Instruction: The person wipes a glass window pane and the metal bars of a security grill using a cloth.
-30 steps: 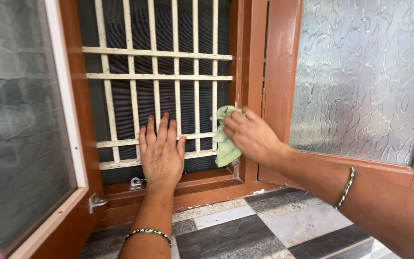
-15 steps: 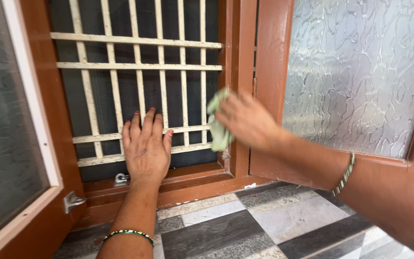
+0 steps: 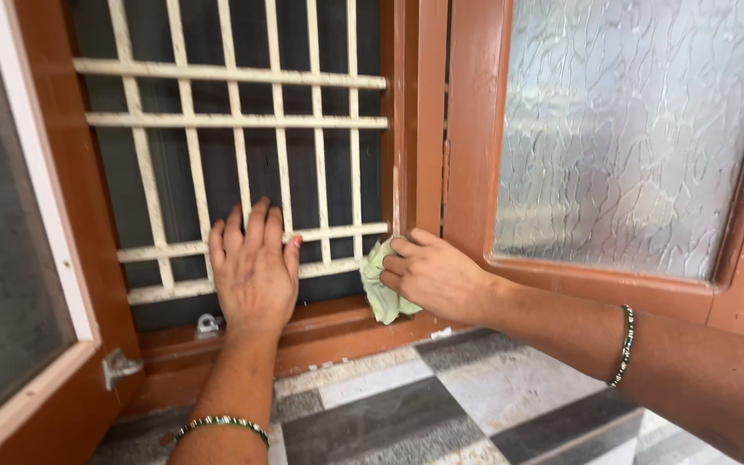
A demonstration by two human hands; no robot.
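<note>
Pale green cloth [image 3: 381, 288] pressed at the lower corner of a brown window frame [image 3: 419, 129] beside the cream grille [image 3: 234, 120].

The cloth could slip from the fingers or snag on a bar, since only a bunched fold is held. The flat palm might slide on the bars if leaned on. The right hand [image 3: 437, 275] has its grip closed around the cloth against the frame; the left hand [image 3: 256, 271] lies open, fingers spread, resting on the grille's lower bars.
</note>
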